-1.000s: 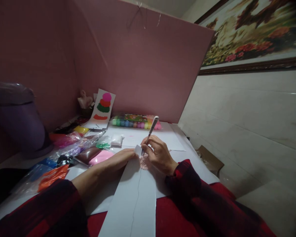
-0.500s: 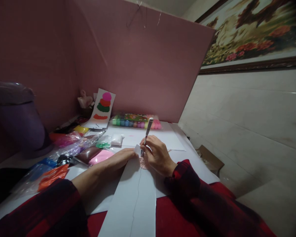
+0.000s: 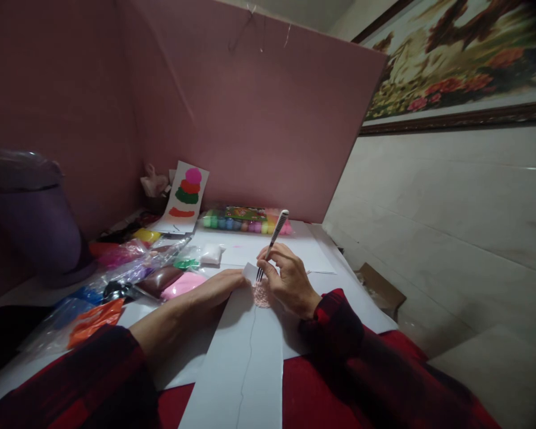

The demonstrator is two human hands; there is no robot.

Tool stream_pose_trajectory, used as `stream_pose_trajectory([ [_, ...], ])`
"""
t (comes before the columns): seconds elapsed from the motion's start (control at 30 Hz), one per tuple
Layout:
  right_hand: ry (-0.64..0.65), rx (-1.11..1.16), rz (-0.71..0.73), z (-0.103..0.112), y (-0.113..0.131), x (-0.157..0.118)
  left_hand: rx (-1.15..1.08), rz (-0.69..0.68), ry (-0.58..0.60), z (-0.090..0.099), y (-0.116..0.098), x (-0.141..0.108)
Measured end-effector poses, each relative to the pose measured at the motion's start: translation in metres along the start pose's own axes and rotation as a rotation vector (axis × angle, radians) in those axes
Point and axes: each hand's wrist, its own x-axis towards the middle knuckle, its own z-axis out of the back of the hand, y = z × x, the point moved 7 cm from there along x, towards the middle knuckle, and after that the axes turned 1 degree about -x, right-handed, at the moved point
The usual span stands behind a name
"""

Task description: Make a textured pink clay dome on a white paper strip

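Note:
My right hand (image 3: 288,279) is closed round the striped handle of a fork (image 3: 275,238), which leans to the right with its tines down. The tines touch the top of a textured pale pink clay patch (image 3: 262,295). That patch sits on a long white strip of paper (image 3: 250,363) with a wavy pencil line running down toward me. At the strip's far left edge, my left hand (image 3: 227,285) grips the paper by the thumb. The other fingers of this hand are mostly hidden.
Bags of coloured clay (image 3: 161,280) crowd the left side, with an orange bag (image 3: 96,322) closest. A pack of clay colours (image 3: 245,221) lies at the back beside a propped sheet with coloured shapes (image 3: 183,196). A purple bin (image 3: 36,220) stands far left, a cardboard box (image 3: 382,286) right.
The fork's handle has tipped to the right, and its tines have shifted slightly toward the top of the pink patch, more of which now shows. My left hand stays in place.

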Motion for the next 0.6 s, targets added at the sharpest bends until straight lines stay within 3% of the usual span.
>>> stream_pose_trajectory([
  [0.17, 0.027, -0.059, 0.022, -0.004, 0.003, -0.002, 0.05, -0.026, -0.016, 0.001, -0.001, 0.0],
  [0.47, -0.075, -0.044, -0.08, 0.008, -0.011, 0.002, 0.026, 0.007, -0.002, -0.001, -0.001, -0.003],
  [0.6, -0.064, -0.064, -0.056, 0.006, -0.01, 0.001, 0.017, 0.004, -0.038, 0.0, -0.002, -0.004],
])
